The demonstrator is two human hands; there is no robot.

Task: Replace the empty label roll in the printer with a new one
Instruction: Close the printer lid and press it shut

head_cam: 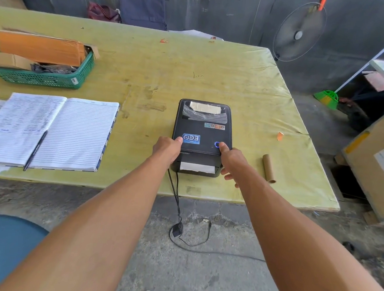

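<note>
Both arms reach out to the printer (201, 137) near the front edge of the tabletop (192, 76). Left hand (167, 151) clasps its left front corner, thumb on top, fingers hidden down the side. Right hand (231, 163) grips the right front corner, thumb by the blue button, fingers curled loosely below. Lid closed, white label strip (197, 167) poking from the slot. Empty core (268, 168) lies at 3 o'clock of the printer. Notebook (49, 132) with pen (35, 150) at 9 o'clock. Green basket (44, 77) at 10 o'clock, farther back.
</note>
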